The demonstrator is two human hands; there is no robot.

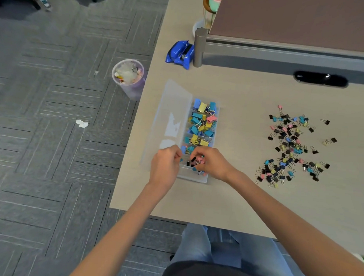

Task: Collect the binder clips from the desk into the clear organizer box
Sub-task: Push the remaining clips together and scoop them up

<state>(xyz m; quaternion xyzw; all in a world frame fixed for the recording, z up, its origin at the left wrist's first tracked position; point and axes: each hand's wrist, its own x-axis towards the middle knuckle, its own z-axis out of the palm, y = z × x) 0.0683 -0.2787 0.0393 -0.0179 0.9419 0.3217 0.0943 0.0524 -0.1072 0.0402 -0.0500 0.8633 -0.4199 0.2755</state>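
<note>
The clear organizer box [203, 179] lies on the desk with its lid [169, 121] folded open to the left. Its far compartments hold large blue, yellow and pink binder clips [202, 122]. Over the nearest compartment, my right hand [212, 162] curls its fingers around a few small black and pink clips [195, 161]. My left hand [165, 165] sits at the box's near left edge with its fingers curled and fingertips together; what it holds is hidden. A scattered pile of small binder clips [290, 145] lies on the desk to the right, apart from both hands.
A blue wrapped packet [179, 54] lies at the back beside a grey partition post [198, 47]. A black cable slot [321, 78] sits behind the pile. On the floor to the left stands a translucent waste bin [130, 88]. The desk's front edge [174, 217] runs close to my lap.
</note>
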